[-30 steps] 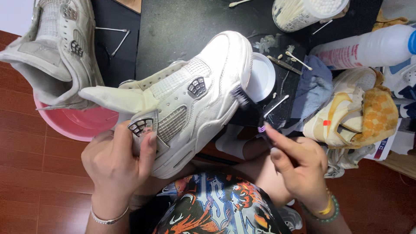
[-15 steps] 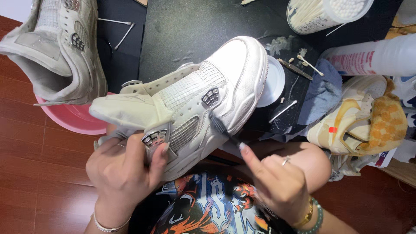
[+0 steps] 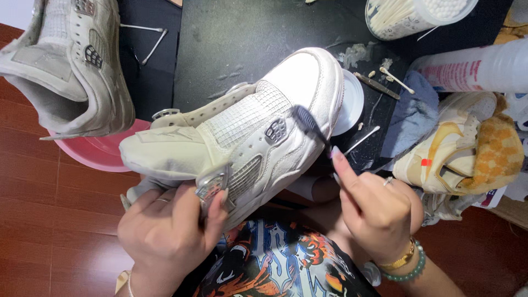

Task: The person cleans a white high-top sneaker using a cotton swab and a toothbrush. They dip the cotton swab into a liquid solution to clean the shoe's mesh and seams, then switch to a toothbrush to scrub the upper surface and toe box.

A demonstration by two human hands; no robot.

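A white mesh-panelled high-top sneaker (image 3: 258,132) lies tilted over the front edge of the black bench (image 3: 247,38), toe pointing toward the far right. The left hand (image 3: 168,231) is clenched around the sneaker's heel, thumb on the grey plastic heel tab. The right hand (image 3: 377,206), just right of the sneaker's sole, grips a small dark-bristled brush (image 3: 308,124) whose head is pressed against the sneaker's side near the toe. Behind the sneaker's toe sits a round white dish (image 3: 352,102). Right of the sneaker lie a grey-blue cloth (image 3: 412,115) and a cream-and-yellow shoe (image 3: 456,148). Left of the sneaker, a second dirty grey-white high-top (image 3: 71,66) rests over a pink plastic basin (image 3: 93,151). A clear tub of cotton swabs (image 3: 410,16) stands beyond the sneaker.
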